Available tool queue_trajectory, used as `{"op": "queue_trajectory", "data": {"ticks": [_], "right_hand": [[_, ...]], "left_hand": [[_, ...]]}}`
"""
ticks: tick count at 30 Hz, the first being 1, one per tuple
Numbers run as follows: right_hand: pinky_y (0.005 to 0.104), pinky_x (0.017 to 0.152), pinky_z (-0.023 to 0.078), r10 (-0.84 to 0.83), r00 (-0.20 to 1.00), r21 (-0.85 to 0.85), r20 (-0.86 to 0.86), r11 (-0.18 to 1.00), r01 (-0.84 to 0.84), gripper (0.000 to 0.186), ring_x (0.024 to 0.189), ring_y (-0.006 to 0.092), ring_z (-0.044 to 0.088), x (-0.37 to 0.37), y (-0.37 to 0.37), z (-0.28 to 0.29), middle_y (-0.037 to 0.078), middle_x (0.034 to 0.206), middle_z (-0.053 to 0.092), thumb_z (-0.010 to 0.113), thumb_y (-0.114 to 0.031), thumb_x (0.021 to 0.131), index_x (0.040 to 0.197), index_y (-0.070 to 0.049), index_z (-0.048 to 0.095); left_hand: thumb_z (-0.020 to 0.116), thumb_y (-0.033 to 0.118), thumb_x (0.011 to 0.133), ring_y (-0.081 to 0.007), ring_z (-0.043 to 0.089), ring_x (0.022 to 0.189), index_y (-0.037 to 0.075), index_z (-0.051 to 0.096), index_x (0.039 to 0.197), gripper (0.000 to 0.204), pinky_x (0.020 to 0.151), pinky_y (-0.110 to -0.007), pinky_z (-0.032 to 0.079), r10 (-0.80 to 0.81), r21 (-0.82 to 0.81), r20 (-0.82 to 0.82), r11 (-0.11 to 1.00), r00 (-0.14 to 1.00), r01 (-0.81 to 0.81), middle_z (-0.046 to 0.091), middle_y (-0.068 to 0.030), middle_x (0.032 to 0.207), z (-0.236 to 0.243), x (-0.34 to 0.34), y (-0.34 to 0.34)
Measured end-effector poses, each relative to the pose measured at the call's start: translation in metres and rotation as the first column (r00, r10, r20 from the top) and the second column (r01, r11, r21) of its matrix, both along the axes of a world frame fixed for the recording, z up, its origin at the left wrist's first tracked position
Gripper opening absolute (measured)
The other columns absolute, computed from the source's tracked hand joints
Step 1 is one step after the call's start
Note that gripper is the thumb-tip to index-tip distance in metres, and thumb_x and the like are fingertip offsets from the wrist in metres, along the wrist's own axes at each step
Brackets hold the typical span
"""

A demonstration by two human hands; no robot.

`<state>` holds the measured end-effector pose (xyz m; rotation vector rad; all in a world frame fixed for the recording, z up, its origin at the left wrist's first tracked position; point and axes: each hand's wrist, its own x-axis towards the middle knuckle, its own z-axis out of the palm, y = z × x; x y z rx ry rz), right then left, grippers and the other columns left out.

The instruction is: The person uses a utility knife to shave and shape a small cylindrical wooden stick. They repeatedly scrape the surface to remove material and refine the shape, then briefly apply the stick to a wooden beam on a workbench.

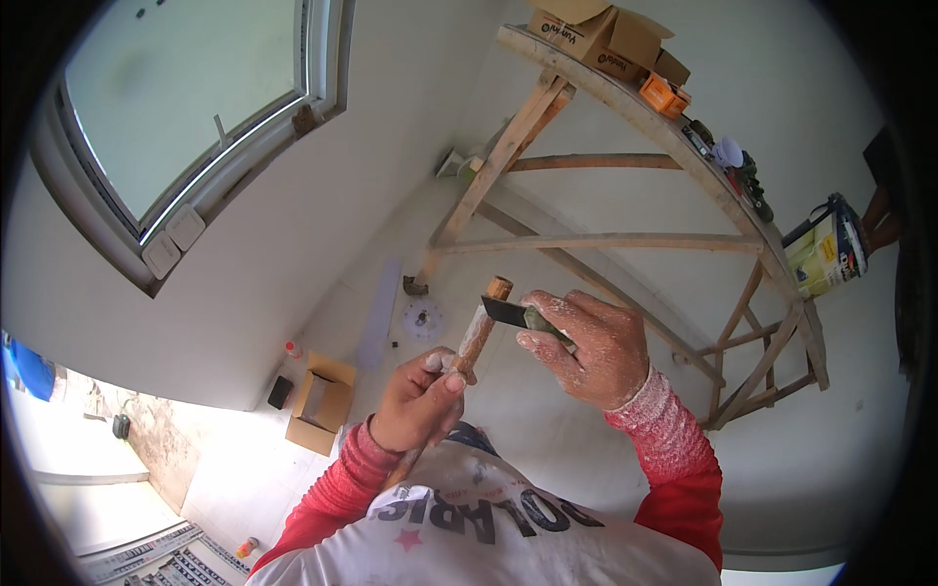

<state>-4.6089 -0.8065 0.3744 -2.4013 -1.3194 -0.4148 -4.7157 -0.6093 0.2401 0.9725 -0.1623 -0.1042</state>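
My left hand (420, 396) is closed around a wooden stick (475, 340), a round pole smeared with white powder whose bare upper end points away from me. The lower part of the stick runs down beside my left forearm and is partly hidden. In my right hand (598, 354), thumb and fingers grip a knife (504, 312) with a wide dark blade and a greenish handle. Its blade lies across the stick just below the tip, seemingly touching it. White dust coats my right fingers and the red right sleeve.
A wooden trestle (596, 242) stands ahead, its plank top carrying cardboard boxes (606, 39), an orange box (664, 95) and small tools. At far right is a paint bucket (826, 249) near another person's arm. An open carton (320, 402) lies on the floor, left, below a window (186, 107).
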Motion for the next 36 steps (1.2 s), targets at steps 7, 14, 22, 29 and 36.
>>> {"op": "queue_trajectory", "data": {"ticks": [7,14,22,29,36], "right_hand": [[0.036,0.053,0.05,-0.155,0.987,-0.15,0.036,0.976,0.159,0.033,0.057,0.023,0.063,0.007,0.001,-0.004,0.006,0.076,0.065,0.073,-0.035,0.091,0.106,-0.006,0.071],[0.0367,0.059,0.052,-0.198,0.976,0.302,-0.088,0.929,0.216,0.033,0.062,0.0252,0.066,0.049,-0.027,0.003,0.011,0.086,0.07,0.071,-0.037,0.093,0.107,-0.007,0.072],[0.0339,0.053,0.048,0.01,0.998,-0.058,-0.058,0.998,-0.013,0.032,0.058,0.0236,0.063,0.0,0.005,0.015,0.008,0.076,0.065,0.078,-0.024,0.086,0.112,-0.007,0.07],[0.037,0.053,0.051,-0.134,0.972,-0.088,0.195,0.984,0.154,0.033,0.06,0.0269,0.065,0.023,-0.001,-0.013,0.009,0.078,0.066,0.071,-0.038,0.091,0.11,-0.01,0.07],[0.0393,0.062,0.055,-0.204,0.977,0.225,0.06,0.957,0.186,0.037,0.07,0.029,0.069,0.051,-0.025,0.006,0.013,0.086,0.071,0.07,-0.035,0.094,0.114,-0.004,0.07]], "left_hand": [[0.05,0.03,0.107,-0.0071,0.043,0.037,-0.001,0.056,0.105,0.031,0.039,-0.023,0.034,-0.023,0.038,0.016,0.999,1.0,0.022,0.052,-0.0017,0.055,0.004,-0.004,0.006],[0.05,0.032,0.106,-0.0082,0.044,0.036,-0.003,0.057,0.105,0.036,0.039,-0.023,0.035,-0.012,-0.071,-0.056,0.997,0.998,0.008,0.053,-0.0032,0.056,0.016,-0.01,0.011],[0.048,0.032,0.106,-0.0081,0.042,0.035,-0.004,0.056,0.103,0.037,0.039,-0.023,0.033,-0.02,-0.009,-0.012,1.0,1.0,0.02,0.051,-0.0033,0.051,0.016,-0.003,0.007],[0.049,0.026,0.106,-0.0068,0.043,0.036,-0.001,0.057,0.104,0.029,0.038,-0.023,0.033,0.013,0.059,0.007,0.998,1.0,-0.013,0.049,-0.001,0.051,0.009,-0.005,0.006],[0.052,0.022,0.105,-0.0076,0.042,0.036,0.002,0.054,0.103,0.021,0.038,-0.023,0.032,0.018,-0.049,-0.029,0.999,0.999,-0.02,0.048,0.001,0.055,0.011,-0.007,0.008]]}}
